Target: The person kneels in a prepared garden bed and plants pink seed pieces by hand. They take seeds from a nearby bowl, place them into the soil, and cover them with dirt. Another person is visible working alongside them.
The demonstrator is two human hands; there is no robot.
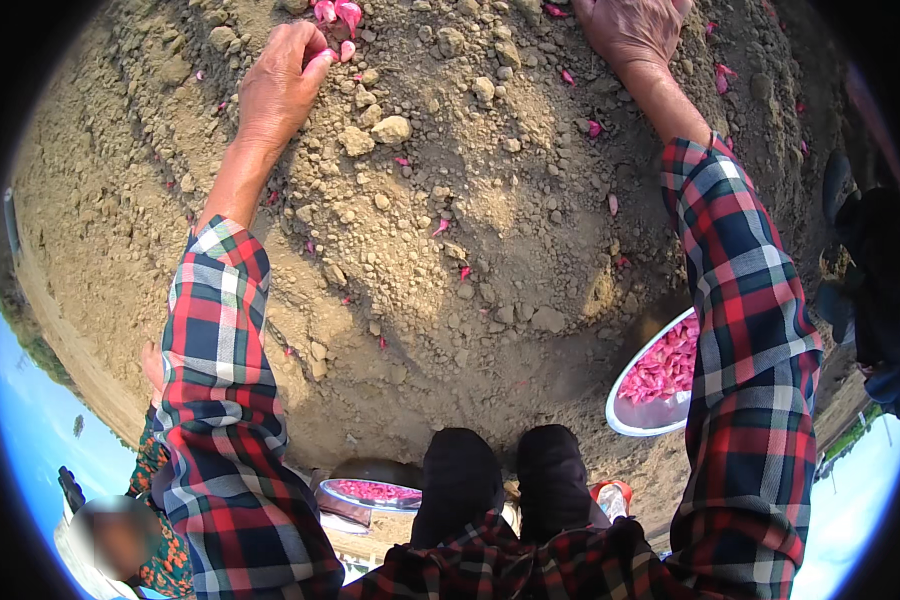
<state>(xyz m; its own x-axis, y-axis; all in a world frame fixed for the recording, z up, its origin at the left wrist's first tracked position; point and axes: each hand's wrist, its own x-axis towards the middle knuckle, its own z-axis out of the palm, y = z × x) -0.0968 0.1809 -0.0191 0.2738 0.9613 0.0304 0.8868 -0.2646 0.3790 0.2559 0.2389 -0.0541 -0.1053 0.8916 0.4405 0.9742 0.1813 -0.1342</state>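
Observation:
My left hand [277,86] is low over the dry, cloddy soil [435,187], its thumb and fingertips pinched on a pink-coated garlic clove [328,55]. Just beside those fingertips lies a paler clove [347,51], and a small cluster of bright pink cloves [337,12] is a little beyond. At the top edge, my right hand [637,30] reaches down to the ground on the other side; its fingers are cut off by the frame, so what they hold is hidden. Single cloves, such as one pink clove [594,128], dot the soil between my arms in loose rows.
A white-rimmed bowl [613,409] of pink cloves stands by my right forearm, partly covered by the sleeve. Another basin [330,487] of cloves is beside my knees [461,480]. A person [157,547] is close at my left; dark-clothed legs [874,255] are at the right.

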